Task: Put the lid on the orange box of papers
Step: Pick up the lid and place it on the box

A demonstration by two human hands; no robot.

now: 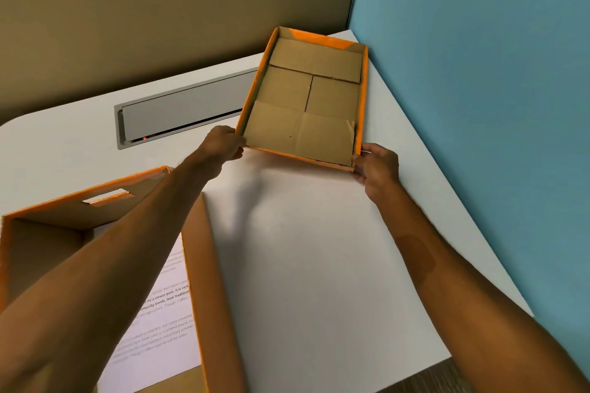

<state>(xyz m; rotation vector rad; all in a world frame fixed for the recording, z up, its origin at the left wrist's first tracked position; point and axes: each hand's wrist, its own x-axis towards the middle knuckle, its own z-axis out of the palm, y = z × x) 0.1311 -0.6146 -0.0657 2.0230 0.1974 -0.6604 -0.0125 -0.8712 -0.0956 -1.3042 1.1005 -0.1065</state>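
Note:
The orange lid (306, 99) lies upside down at the back right of the white desk, its brown cardboard inside facing up. My left hand (223, 145) grips its near left corner and my right hand (378, 166) grips its near right corner. The near edge looks slightly raised off the desk. The open orange box (204, 265) stands at the lower left, with printed papers (162, 313) inside it. My left forearm crosses above the box and hides part of its inside.
The white desk (319, 249) ends at a blue partition (479, 105) on the right and a beige partition (159, 25) behind. A grey cable-tray cover (178, 112) is set into the desk, left of the lid.

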